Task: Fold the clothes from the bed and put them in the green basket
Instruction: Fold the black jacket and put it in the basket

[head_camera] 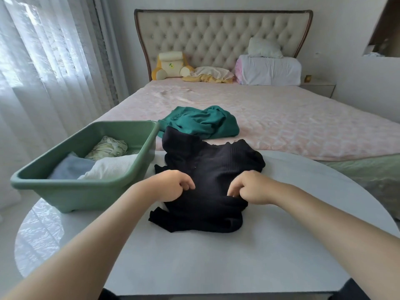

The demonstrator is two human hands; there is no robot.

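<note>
Two grips: left hand (174,187), right hand (249,188) each pinch crumpled black ribbed top (213,167) | glossy round table (216,260) | rectangular green basket (86,191)

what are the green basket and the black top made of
Green basket: probably moulded plastic with a matte finish, judging by its smooth rigid walls and rounded rim. Black top: seems to be a ribbed knit fabric, matte, with fine ribs and soft folds; the fibre cannot be told.

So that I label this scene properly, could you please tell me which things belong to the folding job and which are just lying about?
In the job: black knit garment, pinched by left hand and right hand on the white table; teal garment on the bed; green basket with folded clothes inside.
Lying about: yellow plush cushion, white pillows, crumpled yellow cloth by the headboard.
</note>
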